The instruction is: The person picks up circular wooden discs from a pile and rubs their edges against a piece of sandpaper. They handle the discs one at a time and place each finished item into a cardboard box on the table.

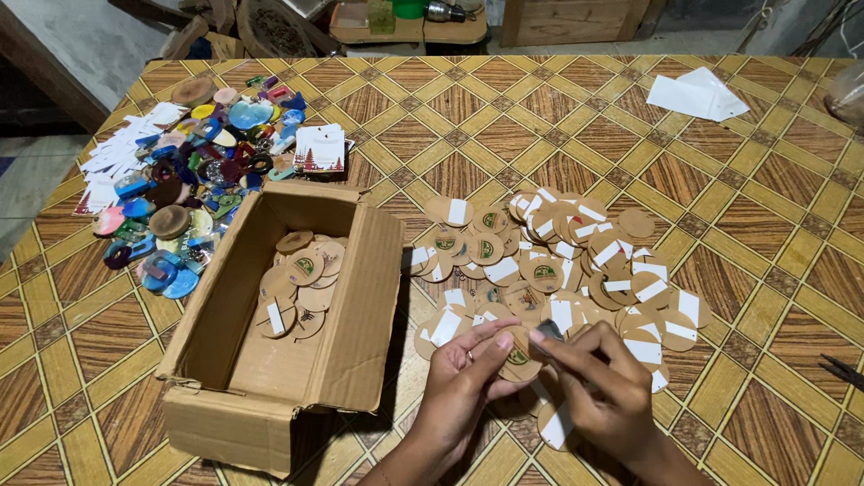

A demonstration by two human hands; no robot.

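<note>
My left hand (463,382) holds a round wooden disc (518,355) with a green mark on its face. My right hand (605,387) pinches a small dark tool (549,331) against the disc's upper edge. Both hands hover low over the near edge of a spread of similar wooden discs (562,265), many with white paper strips on them. To the left stands an open cardboard box (355,306) with several discs (301,283) lying inside.
A heap of colourful small pieces and white paper tags (180,180) lies at the far left of the patterned table (738,207). A small card pack (319,148) sits behind the box. White papers (697,94) lie far right. Dark tool tips (841,369) poke in at the right edge.
</note>
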